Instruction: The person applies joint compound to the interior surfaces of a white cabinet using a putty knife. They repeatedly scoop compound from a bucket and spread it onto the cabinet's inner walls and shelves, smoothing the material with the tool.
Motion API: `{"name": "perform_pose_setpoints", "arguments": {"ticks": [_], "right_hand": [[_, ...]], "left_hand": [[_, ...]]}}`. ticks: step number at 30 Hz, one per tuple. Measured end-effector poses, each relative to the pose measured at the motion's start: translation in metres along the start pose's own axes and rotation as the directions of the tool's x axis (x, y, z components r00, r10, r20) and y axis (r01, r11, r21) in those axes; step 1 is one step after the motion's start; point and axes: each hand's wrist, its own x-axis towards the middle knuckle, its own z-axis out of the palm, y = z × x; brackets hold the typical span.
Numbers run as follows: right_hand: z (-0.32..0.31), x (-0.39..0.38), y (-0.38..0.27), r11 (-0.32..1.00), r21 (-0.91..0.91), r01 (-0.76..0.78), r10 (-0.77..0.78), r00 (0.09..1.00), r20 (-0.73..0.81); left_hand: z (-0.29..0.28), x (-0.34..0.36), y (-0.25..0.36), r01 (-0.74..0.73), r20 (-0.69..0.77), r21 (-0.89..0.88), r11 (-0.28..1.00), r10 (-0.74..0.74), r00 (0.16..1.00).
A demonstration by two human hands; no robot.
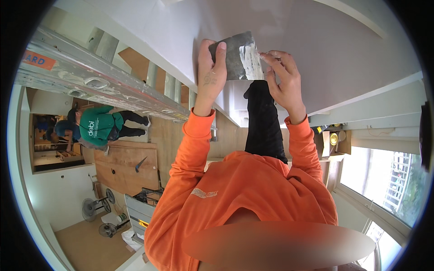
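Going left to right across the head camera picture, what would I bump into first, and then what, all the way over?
Person in green → left hand → dark plate bearing white paste → right hand → bright window.

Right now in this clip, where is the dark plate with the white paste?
In the head view, the dark plate is at the upper middle, gripped by the left hand, with the right hand at its right side.

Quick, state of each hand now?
Left hand: closed on the dark plate.
Right hand: fingers bent beside the plate's white-smeared edge; whether it holds anything cannot be told.
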Motion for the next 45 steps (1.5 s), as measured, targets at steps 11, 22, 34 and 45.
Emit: {"name": "perform_pose_setpoints", "arguments": {"ticks": [11, 22, 34, 45], "right_hand": [[0.012, 0.003, -0.005, 0.996, -0.073, 0.048, -0.047, 0.999, 0.012], [0.056, 0.028, -0.026, 0.995, -0.087, 0.056, -0.058, 0.998, -0.020], [0.054, 0.050, -0.032, 0.995, 0.089, -0.054, 0.057, 0.998, -0.038], [0.079, 0.070, -0.022, 0.968, -0.235, 0.089, -0.071, 0.994, 0.085]], "left_hand": [[-0.008, 0.015, -0.010, 0.052, 0.013, -0.139, 0.989, -0.051, 0.999], [-0.047, 0.060, -0.036, 0.132, 0.016, -0.294, 0.946, -0.133, 0.991], [-0.053, 0.056, -0.024, 0.083, 0.044, -0.019, 0.996, -0.082, 0.996], [-0.054, 0.056, -0.029, 0.051, 0.044, -0.028, 0.998, -0.050, 0.998]]}}
